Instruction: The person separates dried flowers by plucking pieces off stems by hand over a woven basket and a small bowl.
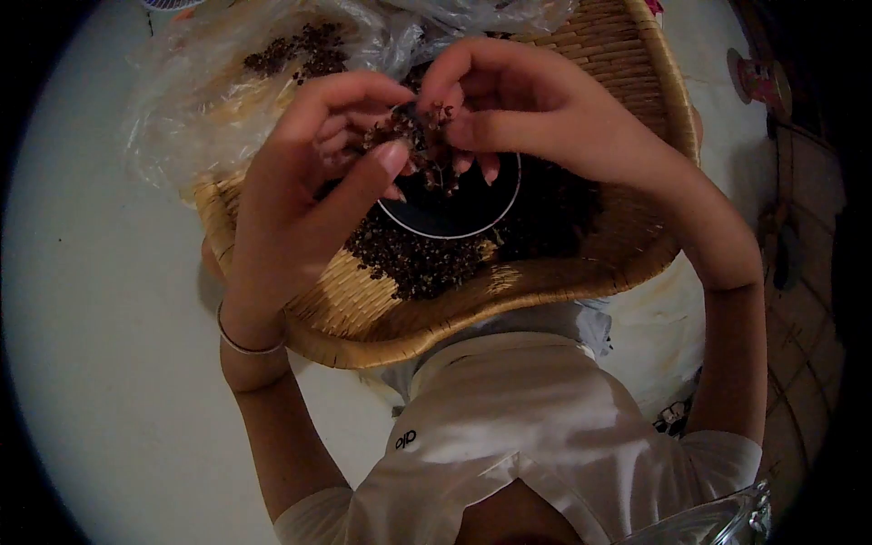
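Between my two hands is a small clump of dark dried sprigs point(434, 150), above a dark round bowl with a white rim point(445, 237). My left hand point(313, 173) curls its thumb and fingers round the clump's left side. The fingertips of my right hand point(518, 113) pinch the clump's right side. Under the bowl is a woven basket point(350, 295), with a heap of dark dried sprigs point(422, 263) around the bowl. Fingers and sprigs hide the bowl's far side.
A clear plastic bag point(200, 118) with more dark sprigs point(304, 53) lies over the basket's far left edge. A pinkish spool-like object point(759, 82) is at the upper right. Crumpled clear plastic point(727, 518) shows at the lower right.
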`<state>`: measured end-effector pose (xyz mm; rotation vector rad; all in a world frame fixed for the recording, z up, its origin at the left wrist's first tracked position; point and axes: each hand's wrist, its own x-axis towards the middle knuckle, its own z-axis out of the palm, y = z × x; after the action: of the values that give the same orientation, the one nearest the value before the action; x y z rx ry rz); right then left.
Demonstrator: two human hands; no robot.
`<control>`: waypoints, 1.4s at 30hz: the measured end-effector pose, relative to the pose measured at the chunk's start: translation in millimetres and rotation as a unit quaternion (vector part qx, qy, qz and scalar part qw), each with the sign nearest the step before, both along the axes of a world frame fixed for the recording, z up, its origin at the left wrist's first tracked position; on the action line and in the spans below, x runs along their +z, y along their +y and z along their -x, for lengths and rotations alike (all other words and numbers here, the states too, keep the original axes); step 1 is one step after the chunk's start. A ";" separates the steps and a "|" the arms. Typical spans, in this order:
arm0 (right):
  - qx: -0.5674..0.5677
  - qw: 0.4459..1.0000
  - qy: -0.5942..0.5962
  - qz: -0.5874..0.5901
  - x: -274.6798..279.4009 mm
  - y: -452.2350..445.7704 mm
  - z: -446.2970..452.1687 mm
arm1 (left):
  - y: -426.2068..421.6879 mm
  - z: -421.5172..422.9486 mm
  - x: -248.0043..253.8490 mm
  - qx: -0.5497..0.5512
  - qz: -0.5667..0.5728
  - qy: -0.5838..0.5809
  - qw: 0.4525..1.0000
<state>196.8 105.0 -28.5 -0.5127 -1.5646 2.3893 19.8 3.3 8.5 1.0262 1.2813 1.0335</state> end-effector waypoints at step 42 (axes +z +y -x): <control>-0.008 1.000 -0.006 0.024 2.2 0.8 -0.9 | 8.3 9.1 -7.6 -0.065 0.034 -0.092 0.993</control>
<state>197.7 105.8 -26.3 -0.5488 -1.5049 2.4212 10.6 11.7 0.9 0.9266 1.0797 0.9551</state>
